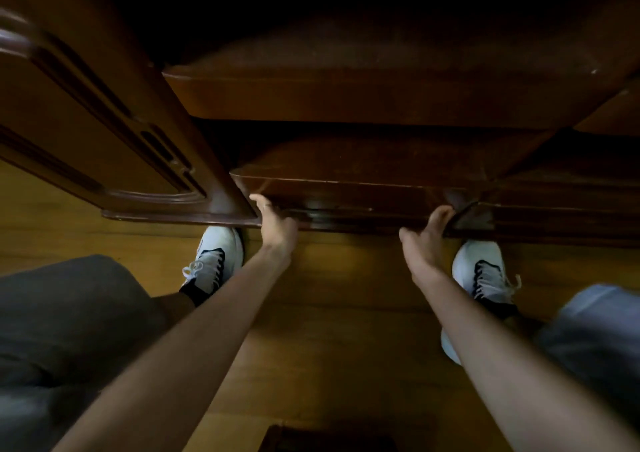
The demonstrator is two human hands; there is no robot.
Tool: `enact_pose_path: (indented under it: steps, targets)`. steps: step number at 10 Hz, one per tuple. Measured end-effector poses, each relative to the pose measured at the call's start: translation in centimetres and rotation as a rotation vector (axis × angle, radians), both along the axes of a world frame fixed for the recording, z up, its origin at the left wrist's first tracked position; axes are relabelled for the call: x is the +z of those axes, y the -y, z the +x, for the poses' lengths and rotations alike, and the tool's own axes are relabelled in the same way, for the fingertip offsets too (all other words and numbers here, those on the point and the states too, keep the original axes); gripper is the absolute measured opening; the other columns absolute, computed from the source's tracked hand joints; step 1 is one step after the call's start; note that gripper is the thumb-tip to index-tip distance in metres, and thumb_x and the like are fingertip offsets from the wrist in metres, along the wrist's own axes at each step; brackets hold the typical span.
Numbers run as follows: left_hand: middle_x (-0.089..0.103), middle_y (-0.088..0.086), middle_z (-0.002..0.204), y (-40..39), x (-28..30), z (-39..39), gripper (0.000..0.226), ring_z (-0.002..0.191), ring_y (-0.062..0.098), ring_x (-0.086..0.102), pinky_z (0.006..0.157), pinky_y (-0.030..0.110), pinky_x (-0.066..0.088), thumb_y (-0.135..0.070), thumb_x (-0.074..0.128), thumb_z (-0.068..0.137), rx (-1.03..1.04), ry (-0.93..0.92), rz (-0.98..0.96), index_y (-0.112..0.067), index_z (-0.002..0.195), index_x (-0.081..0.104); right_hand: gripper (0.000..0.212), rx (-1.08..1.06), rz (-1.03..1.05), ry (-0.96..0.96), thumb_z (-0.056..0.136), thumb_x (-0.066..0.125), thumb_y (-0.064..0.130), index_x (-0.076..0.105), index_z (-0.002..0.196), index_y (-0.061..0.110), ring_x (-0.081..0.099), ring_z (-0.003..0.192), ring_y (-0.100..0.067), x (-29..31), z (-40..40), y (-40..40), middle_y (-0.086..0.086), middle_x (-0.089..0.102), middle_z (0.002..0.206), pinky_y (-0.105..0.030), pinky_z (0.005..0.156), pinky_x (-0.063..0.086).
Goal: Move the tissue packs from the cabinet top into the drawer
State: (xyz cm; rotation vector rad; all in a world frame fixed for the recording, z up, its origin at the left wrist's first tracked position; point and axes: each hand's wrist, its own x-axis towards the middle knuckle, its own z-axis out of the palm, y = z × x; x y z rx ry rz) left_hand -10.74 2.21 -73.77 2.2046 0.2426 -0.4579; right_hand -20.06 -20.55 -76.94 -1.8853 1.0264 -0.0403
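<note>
- Both arms reach down to a dark wooden drawer point(346, 192), low in the cabinet.
- The left hand point(275, 221) grips the drawer front's lower edge near its left end.
- The right hand point(427, 240) hooks fingers under its right end.
- An open cabinet door point(104, 122) stands left.
- White sneakers point(214, 257) rest on the wooden floor point(346, 313) below.
- No tissue packs can be seen.

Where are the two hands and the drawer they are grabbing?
left hand point(273, 221), head view, on the back of the hand
right hand point(427, 240), head view, on the palm side
drawer point(363, 192), head view, on its dark wooden front
</note>
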Motion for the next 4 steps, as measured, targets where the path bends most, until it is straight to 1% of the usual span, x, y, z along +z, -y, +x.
enact_pose_path:
  steps: [1, 2, 3, 4]
  targets:
    - [0.039, 0.014, 0.155, -1.4, 2.6, 0.6, 0.071, 0.141, 0.034, 0.039, 0.112, 0.036, 0.036, -0.003, 0.046, 0.101, 0.061, -0.083, -0.035, -0.01, 0.16, 0.007, 0.088, 0.046, 0.028, -0.068, 0.102, 0.056, 0.018, -0.009, 0.161, 0.029, 0.024, 0.152, -0.026, 2.2, -0.3, 1.8, 0.004, -0.005, 0.171, -0.022, 0.088, 0.043]
    - [0.058, 0.012, 0.136, -3.4, 5.5, 0.9, 0.058, 0.126, 0.032, 0.054, 0.106, 0.038, 0.044, -0.009, 0.06, 0.096, 0.019, -0.084, -0.122, -0.01, 0.149, 0.037, 0.076, 0.135, 0.043, -0.148, 0.101, 0.057, 0.027, 0.012, 0.162, 0.022, 0.023, 0.152, -0.03, 5.6, -1.1, 2.9, -0.004, 0.011, 0.17, -0.042, 0.115, 0.032]
    - [0.065, 0.013, 0.125, -5.1, 10.1, 0.9, 0.039, 0.114, 0.031, 0.062, 0.094, 0.036, 0.051, -0.009, 0.063, 0.095, -0.08, -0.069, -0.117, -0.009, 0.134, 0.054, 0.067, 0.204, 0.054, -0.117, 0.1, 0.058, 0.028, 0.027, 0.159, 0.02, 0.033, 0.147, -0.031, 10.7, -1.4, 3.3, -0.007, 0.029, 0.164, -0.047, 0.117, 0.034]
    - [0.066, 0.012, 0.124, -8.2, 14.9, 1.3, 0.038, 0.118, 0.033, 0.062, 0.082, 0.023, 0.051, -0.008, 0.064, 0.095, -0.162, -0.046, -0.087, -0.002, 0.132, 0.057, 0.047, 0.324, 0.086, -0.066, 0.1, 0.059, 0.019, 0.052, 0.146, 0.014, 0.06, 0.122, -0.025, 16.2, -2.2, 3.4, -0.01, 0.058, 0.141, -0.042, 0.105, 0.05]
